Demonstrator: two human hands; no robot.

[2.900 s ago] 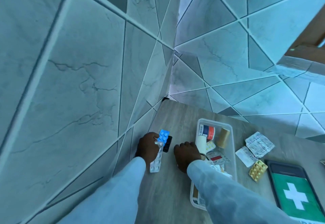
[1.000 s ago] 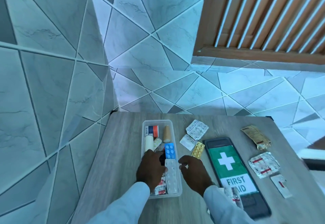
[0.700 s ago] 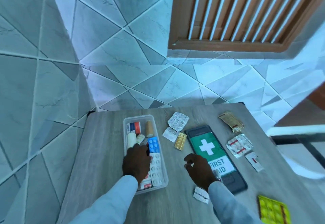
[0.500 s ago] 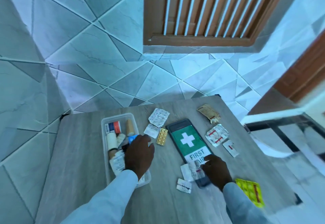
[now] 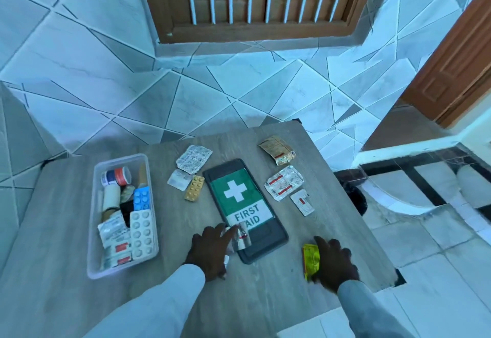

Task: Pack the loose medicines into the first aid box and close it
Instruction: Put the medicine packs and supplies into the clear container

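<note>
The clear first aid box (image 5: 93, 218) stands open on the left of the table, filled with blister packs, rolls and tubes. Its dark lid (image 5: 240, 199), with a green cross label, lies flat at the centre. My left hand (image 5: 210, 250) rests with its fingers spread, fingertips touching crumpled foil strips (image 5: 243, 236) on the lid's near end. Further right, my right hand (image 5: 334, 263) curls over a yellow blister pack (image 5: 310, 259) near the table's front right. Loose on the table lie a silver blister (image 5: 194, 158), a tan pill blister (image 5: 194, 187), a brown sachet (image 5: 277, 149) and red-striped strips (image 5: 284, 186).
A small white blister (image 5: 179, 182) lies between box and lid, and a small red-marked packet (image 5: 303, 202) lies right of the lid. The wooden table (image 5: 66, 298) ends close to my right hand. Tiled walls stand behind and to the left.
My left hand has left the box and moved right to the foil strips on the lid. My right hand has moved from those strips to the yellow blister pack. The view has swung right.
</note>
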